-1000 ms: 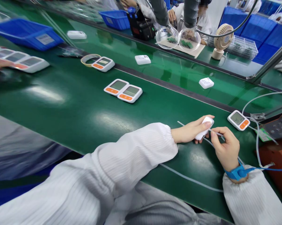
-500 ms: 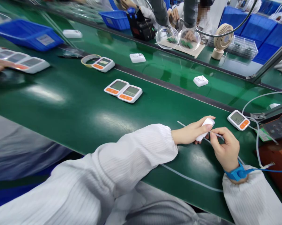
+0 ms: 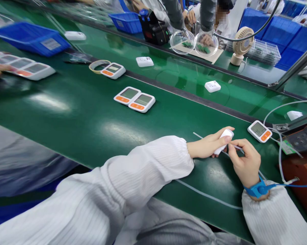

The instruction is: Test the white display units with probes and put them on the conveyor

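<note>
My left hand (image 3: pixel 206 144) lies on the green bench and is closed round a small white device (image 3: pixel 224 137), thumb under it, fingers over its top. My right hand (image 3: pixel 243 160), with a blue wrist strap (image 3: pixel 256 188), pinches a thin clear tube (image 3: pixel 236 147) right at the device's end. The tube runs on across the bench towards my body. A white and orange display unit (image 3: pixel 259 131) rests just beyond my right hand.
Two display units (image 3: pixel 134 99) lie side by side mid-bench, another beside a tape ring (image 3: pixel 99 66). White devices (image 3: pixel 212 86) ride the far belt. Blue bins (image 3: pixel 31 37), a small fan (image 3: pixel 241 44), magnifier lenses and another person's hands stand at the back. A dark panel (image 3: pixel 302 139) is at right.
The white devices on the far belt have drifted left, and one more has come in at the right. My hands have barely shifted on the device and tube.
</note>
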Demonstrator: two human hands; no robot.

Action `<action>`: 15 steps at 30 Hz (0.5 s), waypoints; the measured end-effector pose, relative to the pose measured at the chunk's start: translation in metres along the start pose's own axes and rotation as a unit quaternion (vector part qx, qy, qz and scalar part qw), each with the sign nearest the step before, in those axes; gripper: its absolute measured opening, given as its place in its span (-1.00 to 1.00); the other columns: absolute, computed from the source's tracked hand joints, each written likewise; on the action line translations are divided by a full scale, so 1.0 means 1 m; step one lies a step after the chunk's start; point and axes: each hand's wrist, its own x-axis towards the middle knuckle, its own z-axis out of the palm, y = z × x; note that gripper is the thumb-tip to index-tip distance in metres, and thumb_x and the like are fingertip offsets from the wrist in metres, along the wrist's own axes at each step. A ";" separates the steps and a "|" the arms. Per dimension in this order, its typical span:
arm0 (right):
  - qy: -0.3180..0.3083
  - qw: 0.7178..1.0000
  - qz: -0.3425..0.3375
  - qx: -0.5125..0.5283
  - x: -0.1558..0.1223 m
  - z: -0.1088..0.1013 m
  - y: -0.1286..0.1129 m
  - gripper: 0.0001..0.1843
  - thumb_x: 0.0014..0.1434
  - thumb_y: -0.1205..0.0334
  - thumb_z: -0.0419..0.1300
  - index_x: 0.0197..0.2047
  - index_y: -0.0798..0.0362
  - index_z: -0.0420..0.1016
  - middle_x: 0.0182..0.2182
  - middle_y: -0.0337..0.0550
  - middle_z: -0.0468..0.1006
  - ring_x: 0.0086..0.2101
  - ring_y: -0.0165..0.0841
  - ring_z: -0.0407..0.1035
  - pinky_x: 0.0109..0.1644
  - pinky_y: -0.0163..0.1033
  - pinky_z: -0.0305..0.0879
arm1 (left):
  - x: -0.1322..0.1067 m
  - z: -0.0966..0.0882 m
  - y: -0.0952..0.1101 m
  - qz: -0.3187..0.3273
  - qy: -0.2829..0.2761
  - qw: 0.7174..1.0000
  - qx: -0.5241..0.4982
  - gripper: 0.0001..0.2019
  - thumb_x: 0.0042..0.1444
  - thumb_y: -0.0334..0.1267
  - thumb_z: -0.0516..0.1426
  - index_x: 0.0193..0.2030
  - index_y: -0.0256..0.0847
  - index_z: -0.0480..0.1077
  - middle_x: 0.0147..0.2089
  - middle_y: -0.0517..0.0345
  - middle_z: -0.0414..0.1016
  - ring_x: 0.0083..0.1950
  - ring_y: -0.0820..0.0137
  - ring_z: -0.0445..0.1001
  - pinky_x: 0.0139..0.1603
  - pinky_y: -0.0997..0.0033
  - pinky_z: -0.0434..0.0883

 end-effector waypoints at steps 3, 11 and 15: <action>-0.001 1.000 0.005 -0.004 0.001 0.000 -0.002 -0.86 0.35 0.28 0.21 -0.29 0.01 0.49 -0.39 -0.23 0.53 -0.36 -0.33 0.41 -0.25 -0.20 0.33 | -0.001 0.000 0.001 -0.001 0.003 1.000 0.009 -0.22 0.30 0.30 -0.05 0.48 -0.15 -0.04 -0.37 0.20 0.33 -0.51 0.48 0.29 -0.52 0.51 0.29; -0.004 1.000 -0.017 -0.017 -0.001 -0.001 -0.005 -0.89 0.37 0.30 0.21 -0.25 0.01 0.49 -0.36 -0.23 0.55 -0.34 -0.31 0.43 -0.23 -0.19 0.33 | -0.002 0.002 0.001 0.003 0.014 0.999 0.029 -0.30 0.34 0.23 -0.06 0.42 -0.22 0.03 -0.42 0.24 0.32 -0.53 0.48 0.28 -0.54 0.52 0.27; -0.004 0.999 -0.038 -0.021 0.000 -0.001 -0.005 -0.90 0.36 0.34 0.21 -0.24 0.00 0.48 -0.37 -0.25 0.54 -0.35 -0.33 0.42 -0.24 -0.21 0.33 | -0.002 0.003 0.000 -0.017 0.016 0.998 0.052 -0.31 0.33 0.23 -0.03 0.41 -0.21 0.06 -0.40 0.20 0.38 -0.53 0.45 0.33 -0.54 0.49 0.30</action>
